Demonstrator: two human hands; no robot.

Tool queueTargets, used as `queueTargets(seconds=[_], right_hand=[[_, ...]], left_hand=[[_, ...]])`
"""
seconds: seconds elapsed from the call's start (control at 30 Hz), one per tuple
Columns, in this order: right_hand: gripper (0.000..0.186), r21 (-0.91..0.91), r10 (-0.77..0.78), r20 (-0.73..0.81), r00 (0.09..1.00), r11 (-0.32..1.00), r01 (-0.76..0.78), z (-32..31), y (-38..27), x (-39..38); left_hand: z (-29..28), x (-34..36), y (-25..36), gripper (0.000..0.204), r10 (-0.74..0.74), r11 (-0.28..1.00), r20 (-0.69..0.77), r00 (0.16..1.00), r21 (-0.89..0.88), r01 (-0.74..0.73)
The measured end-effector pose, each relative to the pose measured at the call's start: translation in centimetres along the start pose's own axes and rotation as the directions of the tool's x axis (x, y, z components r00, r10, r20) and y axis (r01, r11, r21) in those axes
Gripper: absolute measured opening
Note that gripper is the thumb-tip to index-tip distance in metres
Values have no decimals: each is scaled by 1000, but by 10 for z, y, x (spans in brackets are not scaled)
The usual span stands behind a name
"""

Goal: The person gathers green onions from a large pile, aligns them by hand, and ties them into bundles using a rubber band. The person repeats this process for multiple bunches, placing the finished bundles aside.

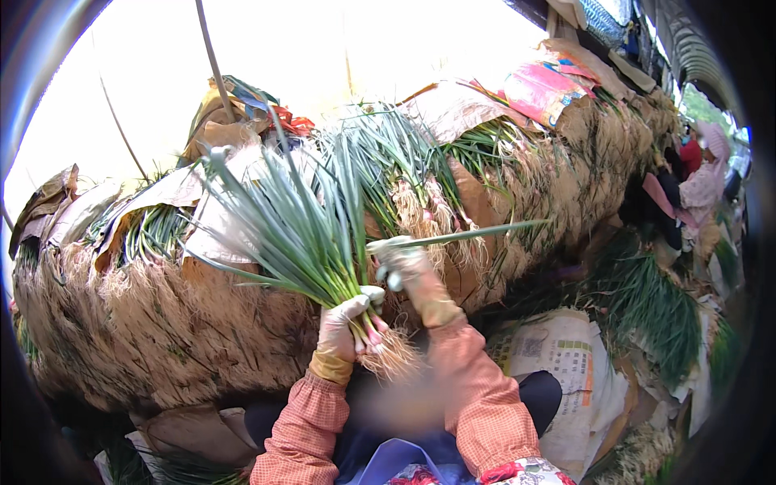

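Held in front of the lap, near the centre of the view: a full bunch of long green onions with pinkish-white bulbs and straw-coloured roots. Closed snugly around its stems just above the bulbs, the grip of the pale-gloved left hand, presumably set there to keep the bulbs together while leaving the leaves free to fan up and to the left, roots downward toward the body. Just right of the stems, blurred, the pale-gloved right hand, with its grip apparently closed on a single long green leaf, stretched out rightward, perhaps to hold it apart from the others. On both forearms, red-and-white checked sleeves; below, a blue apron, partly hidden by a blurred patch. Directly ahead, blocking the way forward, a long, high bank of stacked onions with dense tan roots facing outward, topped by brown paper-like covers and a pink printed sack. Close by the right knee, crowding that side, a pale printed sack; beyond it, a loose heap of dark green onion leaves. Farther off at right, a co-worker in pale pink clothing.
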State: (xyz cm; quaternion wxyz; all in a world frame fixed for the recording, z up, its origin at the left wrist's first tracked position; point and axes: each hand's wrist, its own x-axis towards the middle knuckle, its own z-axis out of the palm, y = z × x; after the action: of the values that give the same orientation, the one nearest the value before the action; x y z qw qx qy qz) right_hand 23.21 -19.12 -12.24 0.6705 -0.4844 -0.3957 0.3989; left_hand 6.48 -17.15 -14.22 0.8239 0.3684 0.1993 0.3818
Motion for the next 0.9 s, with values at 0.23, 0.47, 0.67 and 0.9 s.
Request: queueTargets(seconds=[0.23, 0.47, 0.67, 0.9], right_hand=[[7, 143, -77, -152, 985, 985, 99, 23, 15, -22], [36, 92, -58, -270, 961, 992, 86, -43, -24, -49], [35, -227, 247, -194, 949, 930, -289, -42, 72, -20], [21, -903, -339, 4, 941, 403, 149, -13, 48, -72]], left_hand=[[-1, 5, 1, 26, -2, 999, -52, 999, -44, -1], [-6, 3, 2, 30, 65, 960, 2, 998, -273, -62], [-11, -6, 11, 55, -5, 945, 238, 971, -316, 83], [-8, -16, 13, 42, -195, 981, 158, 968, 33, 192]])
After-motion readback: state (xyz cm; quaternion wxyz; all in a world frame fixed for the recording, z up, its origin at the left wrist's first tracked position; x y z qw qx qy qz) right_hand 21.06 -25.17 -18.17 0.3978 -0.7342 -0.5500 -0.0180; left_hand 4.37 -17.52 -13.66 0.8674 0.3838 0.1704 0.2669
